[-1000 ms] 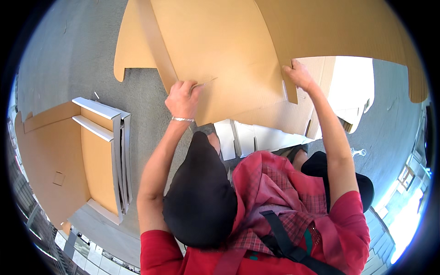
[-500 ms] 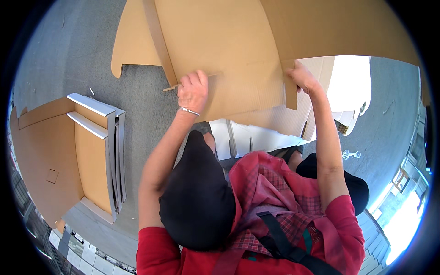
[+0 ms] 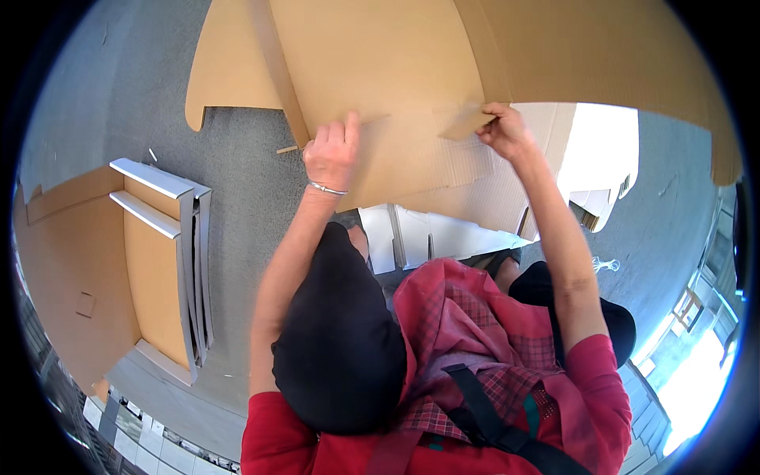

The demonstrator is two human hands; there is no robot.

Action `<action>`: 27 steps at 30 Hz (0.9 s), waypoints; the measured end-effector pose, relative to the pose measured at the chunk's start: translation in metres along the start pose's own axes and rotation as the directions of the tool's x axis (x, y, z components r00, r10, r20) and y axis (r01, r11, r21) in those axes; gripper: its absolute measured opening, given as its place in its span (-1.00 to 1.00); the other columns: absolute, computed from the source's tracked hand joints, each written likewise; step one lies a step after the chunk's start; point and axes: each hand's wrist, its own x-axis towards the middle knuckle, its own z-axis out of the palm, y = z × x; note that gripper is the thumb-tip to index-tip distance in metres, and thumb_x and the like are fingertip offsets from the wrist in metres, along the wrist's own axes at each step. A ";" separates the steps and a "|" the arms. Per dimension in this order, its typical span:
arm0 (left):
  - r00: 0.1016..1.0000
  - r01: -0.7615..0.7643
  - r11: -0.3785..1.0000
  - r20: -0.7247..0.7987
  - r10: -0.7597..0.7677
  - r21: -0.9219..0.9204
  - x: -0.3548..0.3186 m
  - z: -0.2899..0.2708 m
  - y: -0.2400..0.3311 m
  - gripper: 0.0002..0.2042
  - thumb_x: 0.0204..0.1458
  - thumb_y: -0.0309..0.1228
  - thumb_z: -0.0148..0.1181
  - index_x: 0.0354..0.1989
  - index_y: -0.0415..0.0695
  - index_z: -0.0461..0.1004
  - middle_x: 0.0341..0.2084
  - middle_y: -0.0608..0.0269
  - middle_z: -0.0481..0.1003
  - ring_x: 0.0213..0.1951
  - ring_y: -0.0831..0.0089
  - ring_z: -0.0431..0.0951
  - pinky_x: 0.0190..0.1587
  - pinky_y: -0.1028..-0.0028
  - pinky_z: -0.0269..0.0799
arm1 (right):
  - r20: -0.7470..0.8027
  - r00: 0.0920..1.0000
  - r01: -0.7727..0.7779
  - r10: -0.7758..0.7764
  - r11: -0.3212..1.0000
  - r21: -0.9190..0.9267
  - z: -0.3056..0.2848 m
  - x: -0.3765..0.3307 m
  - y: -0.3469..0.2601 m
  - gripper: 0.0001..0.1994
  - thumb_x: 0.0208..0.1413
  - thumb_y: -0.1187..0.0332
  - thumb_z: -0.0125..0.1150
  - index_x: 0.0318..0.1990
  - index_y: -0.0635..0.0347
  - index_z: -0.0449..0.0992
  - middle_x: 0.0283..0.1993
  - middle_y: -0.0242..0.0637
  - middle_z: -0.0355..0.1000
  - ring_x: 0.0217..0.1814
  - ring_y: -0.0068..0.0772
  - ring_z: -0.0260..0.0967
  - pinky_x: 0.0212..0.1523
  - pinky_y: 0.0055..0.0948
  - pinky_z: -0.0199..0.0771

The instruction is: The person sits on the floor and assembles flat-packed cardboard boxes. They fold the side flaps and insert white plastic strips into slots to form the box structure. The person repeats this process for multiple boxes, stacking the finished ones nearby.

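Observation:
A large brown cardboard piece [image 3: 380, 71] with folded-up side panels lies in front of me. My left hand [image 3: 331, 152] is closed over its near left part, around a thin tan strip [image 3: 287, 150] whose end sticks out to the left. At the near right corner, my right hand [image 3: 505, 131] pinches a small cardboard flap [image 3: 467, 125] between thumb and fingers, and the flap leans inward over the sheet. The tall right panel [image 3: 602, 55] stands beyond that hand.
Stacked cardboard sheets [image 3: 507, 202] and white cut pieces [image 3: 443, 237] lie under the near edge. To the left, an opened brown and white carton [image 3: 162, 269] rests on the grey floor [image 3: 237, 174]. A small white wire-like object [image 3: 606, 264] lies at the right.
My right hand has swung the flap inward to the left, from upright to leaning over the sheet. The left hand has shifted slightly, its index finger now more extended.

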 end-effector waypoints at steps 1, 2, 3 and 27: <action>0.999 0.048 0.998 -0.022 -0.049 -0.040 -0.003 0.004 0.001 -0.65 -0.15 -0.49 0.12 -0.09 -0.05 0.46 -0.61 0.30 0.27 -0.53 0.39 0.39 -0.63 0.44 0.35 | -0.002 1.000 0.023 -0.023 0.994 0.111 0.008 0.004 0.010 -0.74 0.15 0.40 0.02 -0.02 0.24 0.26 -0.35 -0.13 0.39 -0.53 -0.30 0.37 -0.62 -0.46 0.41; 0.999 0.034 0.998 0.002 -0.034 -0.054 -0.008 0.005 0.001 -0.64 -0.15 -0.50 0.13 -0.08 -0.05 0.46 -0.59 0.28 0.29 -0.51 0.36 0.40 -0.59 0.42 0.37 | -0.051 0.997 0.075 -0.066 0.977 0.198 0.019 0.010 0.020 -0.72 0.17 0.40 0.00 0.01 0.23 0.22 -0.33 -0.12 0.38 -0.50 -0.28 0.38 -0.60 -0.43 0.45; 1.000 0.021 0.998 0.024 -0.020 -0.067 -0.014 0.006 0.000 -0.63 -0.15 -0.51 0.14 -0.08 -0.05 0.46 -0.57 0.26 0.31 -0.50 0.32 0.42 -0.56 0.39 0.39 | -0.097 0.991 0.110 -0.089 0.961 0.253 0.024 0.013 0.025 -0.68 0.19 0.39 0.00 0.06 0.21 0.16 -0.29 -0.10 0.37 -0.46 -0.26 0.38 -0.55 -0.39 0.49; 0.908 -0.116 0.960 0.365 0.206 -0.254 -0.033 -0.070 -0.013 -0.51 -0.21 -0.55 0.04 0.02 -0.42 0.35 0.25 -0.40 0.01 0.25 -0.55 -0.05 0.24 -0.26 0.02 | -0.150 0.960 0.130 -0.235 0.852 -0.507 0.006 -0.021 0.025 -0.44 0.21 -0.06 0.06 0.22 0.12 0.38 -0.39 -0.34 0.40 -0.47 -0.53 0.33 -0.40 -0.54 0.40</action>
